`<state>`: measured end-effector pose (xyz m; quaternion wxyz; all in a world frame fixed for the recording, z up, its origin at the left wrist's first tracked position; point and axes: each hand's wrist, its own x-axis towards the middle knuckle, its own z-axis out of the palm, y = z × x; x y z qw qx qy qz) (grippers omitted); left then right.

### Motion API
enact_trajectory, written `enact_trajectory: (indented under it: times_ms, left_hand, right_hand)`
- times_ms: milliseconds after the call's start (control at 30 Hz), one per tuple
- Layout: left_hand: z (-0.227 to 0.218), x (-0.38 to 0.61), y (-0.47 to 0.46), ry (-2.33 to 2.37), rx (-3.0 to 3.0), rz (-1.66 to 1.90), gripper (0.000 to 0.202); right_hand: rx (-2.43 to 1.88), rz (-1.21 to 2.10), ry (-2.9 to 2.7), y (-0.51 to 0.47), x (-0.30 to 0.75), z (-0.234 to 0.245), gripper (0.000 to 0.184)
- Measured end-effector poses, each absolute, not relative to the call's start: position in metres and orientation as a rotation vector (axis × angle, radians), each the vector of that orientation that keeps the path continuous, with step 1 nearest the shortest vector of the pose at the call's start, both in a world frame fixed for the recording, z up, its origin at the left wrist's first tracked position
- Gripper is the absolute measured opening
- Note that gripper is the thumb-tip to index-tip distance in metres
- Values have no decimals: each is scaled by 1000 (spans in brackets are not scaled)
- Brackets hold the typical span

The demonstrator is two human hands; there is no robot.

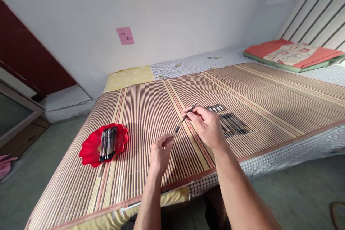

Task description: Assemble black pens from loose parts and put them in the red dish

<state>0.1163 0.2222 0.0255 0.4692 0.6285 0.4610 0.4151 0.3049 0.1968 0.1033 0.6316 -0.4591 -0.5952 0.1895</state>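
A slim dark pen [180,124] slants between my two hands above the bamboo mat. Its upper part is pinched in the fingers of my right hand [205,122], and the top end sticks out past them. The fingers of my left hand [161,151] close on its lower tip. To the left, a red scalloped plate [90,147] carries several pens [108,143] lying side by side. Several more dark pens [234,124] lie in a row on the mat just right of my right hand, partly hidden behind it. Short pale-and-black pieces [215,108] lie just beyond them.
The striped bamboo mat [145,111] covers a bed with a checked sheet [269,160]. A folded orange and floral cloth [293,54] lies at the far right by a slatted headboard [315,10]. A pink note [125,35] is stuck on the white wall behind.
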Motion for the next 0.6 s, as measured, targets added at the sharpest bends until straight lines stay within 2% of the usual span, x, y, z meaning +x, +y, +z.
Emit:
enact_trajectory:
  times_ms: [267, 367, 467, 600]
  left_hand:
    - [25, 116, 222, 1025, 1432, 1028, 24]
    - [20, 112, 226, 998, 1334, 1112, 28]
    - [18, 109, 230, 954, 1241, 1187, 33]
    - [21, 110, 230, 875, 1164, 1175, 38]
  right_hand:
    - [-1125, 638, -1399, 205, 302, 93, 22]
    - [-1177, 707, -1422, 215, 315, 76, 29]
    - [-1563, 488, -1296, 229, 337, 55, 43]
    - [-2143, 171, -1459, 245, 351, 36, 49]
